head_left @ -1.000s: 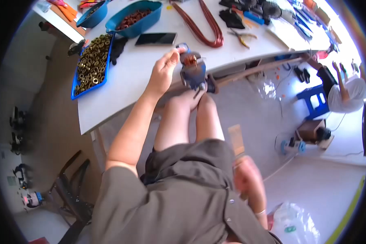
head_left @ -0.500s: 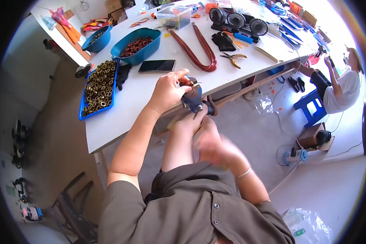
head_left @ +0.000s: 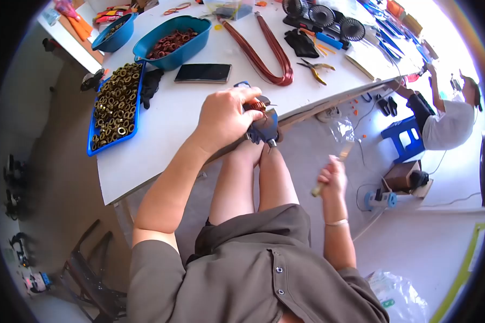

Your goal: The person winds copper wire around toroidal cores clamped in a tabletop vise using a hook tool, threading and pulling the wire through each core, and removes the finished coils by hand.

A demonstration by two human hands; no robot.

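Note:
My left hand (head_left: 223, 118) is closed at the table's edge, thumb and fingers around a small copper-wound ring coil (head_left: 258, 106). The coil sits at the top of a small blue vise (head_left: 265, 129) on the edge; the fingers hide part of both. Out to the right, above the floor, my right hand (head_left: 333, 177) is wrapped round a slim tool with a pale yellowish-green handle end (head_left: 317, 190). Its other end is light brown and blurred, so its kind is unclear. A phone (head_left: 203, 73) lies beyond my left hand, near a long bundle of reddish-brown wire (head_left: 256, 51).
To the left are a blue tray (head_left: 136, 119) of brass-coloured rings, a black glove (head_left: 152, 88) and a teal basin (head_left: 187, 55) of copper coils. Pliers (head_left: 316, 70) and small fans (head_left: 321, 16) lie farther right. Another person (head_left: 448, 126) sits at the right.
My right hand has swung from near my lap out to the right, and the tool now shows in it. My left hand stays at the coil; my legs have shifted and the view has moved slightly.

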